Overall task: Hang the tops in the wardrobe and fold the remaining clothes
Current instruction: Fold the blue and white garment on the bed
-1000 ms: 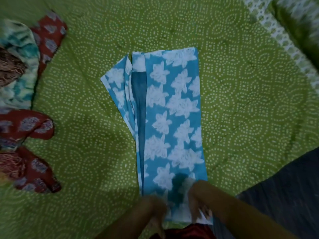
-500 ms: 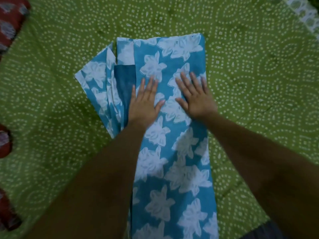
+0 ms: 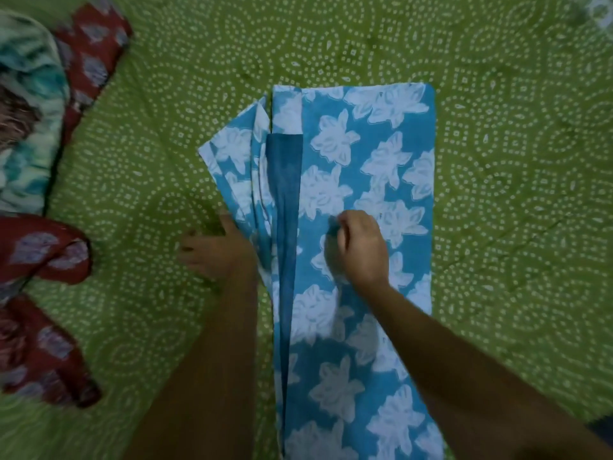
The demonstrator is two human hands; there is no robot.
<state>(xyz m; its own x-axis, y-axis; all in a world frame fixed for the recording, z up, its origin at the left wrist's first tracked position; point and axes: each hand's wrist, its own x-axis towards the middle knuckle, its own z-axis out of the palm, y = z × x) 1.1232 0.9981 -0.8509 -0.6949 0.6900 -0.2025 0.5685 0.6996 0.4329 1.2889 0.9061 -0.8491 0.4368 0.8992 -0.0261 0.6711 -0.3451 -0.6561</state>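
Note:
A blue garment with white flowers [image 3: 391,154] lies folded lengthwise on the green bedsheet [image 3: 514,194], its pleated edge fanning out at the upper left. My left hand [image 3: 215,252] rests on the sheet right at the garment's left edge, fingers spread toward the left and thumb beside the pleats. My right hand [image 3: 360,249] sits on the middle of the garment with its fingers curled, and it seems to pinch the fabric under the fingertips.
A pile of other clothes lies along the left edge: a red patterned piece [image 3: 49,250], another red piece [image 3: 93,58] and a teal-and-white one [image 3: 30,127]. The dotted green sheet stretches to the right of the garment.
Both hands pulled back from pressing flat on the garment's upper part. The left hand slid off to the left edge; the right hand's fingers curled in.

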